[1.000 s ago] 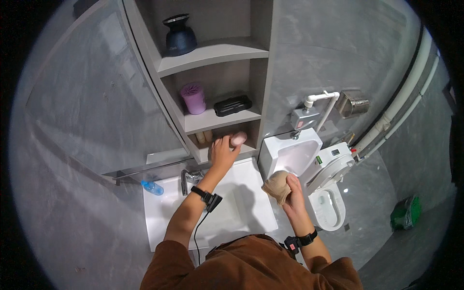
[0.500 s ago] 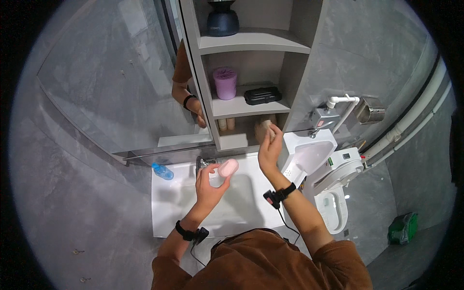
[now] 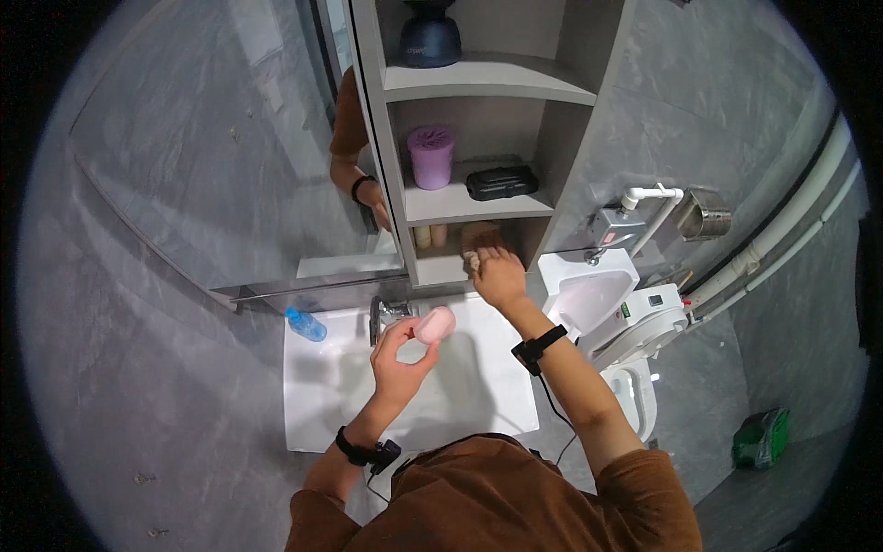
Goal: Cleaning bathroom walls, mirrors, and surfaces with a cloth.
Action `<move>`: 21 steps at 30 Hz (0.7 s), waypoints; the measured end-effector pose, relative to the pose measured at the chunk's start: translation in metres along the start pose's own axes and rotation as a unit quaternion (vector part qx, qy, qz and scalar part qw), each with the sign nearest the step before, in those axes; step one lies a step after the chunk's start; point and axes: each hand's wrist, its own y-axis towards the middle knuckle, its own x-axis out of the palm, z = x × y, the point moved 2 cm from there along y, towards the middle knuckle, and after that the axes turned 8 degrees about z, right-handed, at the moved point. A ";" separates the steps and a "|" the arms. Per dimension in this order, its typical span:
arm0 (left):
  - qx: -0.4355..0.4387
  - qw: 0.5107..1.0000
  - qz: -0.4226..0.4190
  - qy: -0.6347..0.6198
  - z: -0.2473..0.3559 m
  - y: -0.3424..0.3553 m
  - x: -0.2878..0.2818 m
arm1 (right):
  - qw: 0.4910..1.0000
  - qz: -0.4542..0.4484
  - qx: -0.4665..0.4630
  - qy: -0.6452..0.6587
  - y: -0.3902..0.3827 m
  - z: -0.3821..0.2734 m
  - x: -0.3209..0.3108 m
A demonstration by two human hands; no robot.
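Over the white washbasin point(image 3: 299, 405), my left hand point(image 3: 398, 368) grips a small rounded pink cup point(image 3: 435, 324) between thumb and fingers. My right hand point(image 3: 501, 276) reaches into the lowest compartment of the grey shelf unit point(image 3: 487, 219). Its fingers are closed round a small beige object point(image 3: 472, 261), partly hidden, whose kind I cannot make out. Just behind it is a brownish box-like thing point(image 3: 481, 235). Two slim tubes or bottles, one cream point(image 3: 422, 236) and one tan point(image 3: 439, 236), stand to the left in that compartment.
A purple lidded cup point(image 3: 431, 158) and a black case point(image 3: 501, 183) occupy the middle shelf. Above is a dark blue appliance point(image 3: 430, 41). A blue bottle point(image 3: 306, 325) lies by the faucet point(image 3: 391, 315). The mirror point(image 3: 230, 156) is left; a urinal point(image 3: 589, 281) and toilet point(image 3: 635, 322) are right.
My right hand has moved left along the lowest compartment with the beige object. My left hand still holds the pink cup, which has tilted slightly.
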 end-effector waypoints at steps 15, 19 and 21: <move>-0.001 1.000 -0.018 -0.003 0.015 -0.003 0.007 | 0.990 0.016 0.131 -0.041 0.006 -0.005 0.020; -0.011 1.000 -0.002 -0.008 0.009 -0.003 0.002 | 0.995 0.024 0.093 -0.014 0.013 -0.028 0.029; -0.016 1.000 0.000 -0.005 0.005 -0.002 -0.001 | 0.996 0.075 0.041 -0.037 0.009 -0.036 0.026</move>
